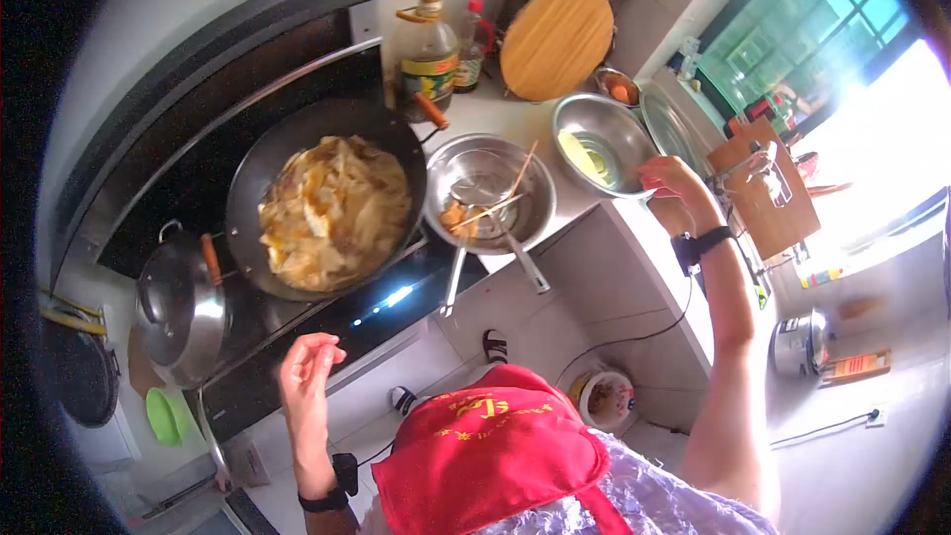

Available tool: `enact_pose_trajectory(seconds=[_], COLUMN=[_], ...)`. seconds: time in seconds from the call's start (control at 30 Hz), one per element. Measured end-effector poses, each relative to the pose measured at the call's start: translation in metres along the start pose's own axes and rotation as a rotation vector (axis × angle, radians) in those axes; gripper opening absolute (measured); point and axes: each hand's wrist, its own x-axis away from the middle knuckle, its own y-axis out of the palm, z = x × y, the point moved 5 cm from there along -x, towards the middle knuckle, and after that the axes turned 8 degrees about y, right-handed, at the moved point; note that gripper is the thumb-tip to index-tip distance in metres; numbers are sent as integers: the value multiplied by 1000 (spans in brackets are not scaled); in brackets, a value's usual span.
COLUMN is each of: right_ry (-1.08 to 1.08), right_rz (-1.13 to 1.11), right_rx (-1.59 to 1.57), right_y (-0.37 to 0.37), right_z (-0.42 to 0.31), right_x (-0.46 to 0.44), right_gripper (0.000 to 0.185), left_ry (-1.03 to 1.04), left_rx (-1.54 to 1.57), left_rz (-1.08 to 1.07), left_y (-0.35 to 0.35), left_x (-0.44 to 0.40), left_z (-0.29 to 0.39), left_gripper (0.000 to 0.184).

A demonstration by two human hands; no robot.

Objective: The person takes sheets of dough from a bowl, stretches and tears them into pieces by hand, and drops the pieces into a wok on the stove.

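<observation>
My left hand (311, 369) is raised in front of the stove, below the wok, its fingers curled together; whether anything small is between them I cannot make out. My right hand (671, 178) is at the right rim of a steel bowl (604, 129) that holds a pale green piece. Its fingers bend down at the rim, and what they hold, if anything, is unclear. The black wok (248, 188) on the stove is full of pale, browned slices (337, 213). Between wok and bowl stands a steel basin (540, 193) with chopsticks, utensils and some orange-brown food.
A lidded pot (178, 307) stands left of the wok. Behind are an oil bottle (428, 64), a sauce bottle (470, 54) and a round wooden board (557, 42). A green bowl (163, 416) is at lower left, a bucket (604, 398) on the floor. A cable hangs from my right wrist.
</observation>
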Motion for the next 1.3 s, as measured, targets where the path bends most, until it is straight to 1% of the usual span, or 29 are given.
enact_pose_trajectory(seconds=[0.03,0.1,0.13,0.2,0.27,0.3,0.37,0.43,0.47,0.53,0.6,0.67,0.7,0.77,0.83,0.87,0.9,0.97,1.0,1.03,1.13,1.17,1.27,1.3], right_ry=[30,7,-485,-685,-353,-190,120,325,354,324,98,-84,-113,-61,97,83,17,-380,-704,-378,-472,-503,-600,-648], right_rz=[-5,-82,-386,0,-84,-103,-199,-369,-426,-415,-456,-468,-480,-496,-501,-509,-495,-367,-242,-197,-29,-16,53,106], right_rx=[-22,-174,-414,671,564,514,453,437,475,660,839,1176,1170,1048,815,812,810,704,583,554,633,637,661,637], right_y=[-8,-7,-1,15,41,54,66,85,97,102,109,117,117,114,98,91,103,108,94,89,97,102,111,110], right_z=[20,65,90,90,126,147,128,122,125,113,101,95,95,91,75,57,57,41,8,-3,-13,-11,-3,-2], right_x=[-25,-90,-137,-176,-241,-275,-262,-259,-262,-258,-247,-252,-251,-255,-256,-260,-304,-348,-327,-323,-322,-322,-321,-316], right_gripper=[30,24,11,50,35,31,37,45,49,44,40,36,35,33,32,38,38,40,39,41,44,47,44,35], left_ry=[27,16,14,36,36,33,30,6,-7,-10,-15,-1,5,-3,-9,-17,-27,-39,-43,-47,-57,-60,-77,-85], left_rx=[2,-20,-36,-52,-81,-100,-97,-113,-117,-128,-138,-140,-141,-128,-127,-131,-136,-162,-177,-187,-236,-265,-304,-309], left_rz=[17,66,91,114,136,142,168,195,206,222,233,225,222,238,253,258,265,279,286,297,324,330,362,373], left_y=[14,44,60,91,118,130,148,161,166,176,184,191,194,198,198,198,198,199,198,199,200,199,197,196], left_x=[-6,-13,-17,-23,-22,-21,-18,-18,-17,-19,-19,-22,-23,-23,-24,-23,-21,-19,-19,-19,-17,-16,-13,-12], left_z=[1,11,17,24,31,35,41,41,41,41,40,41,42,41,41,41,42,42,44,46,50,51,51,51], left_gripper=[12,12,12,12,12,12,15,14,14,14,14,13,13,13,13,13,12,12,12,12,12,12,13,13])
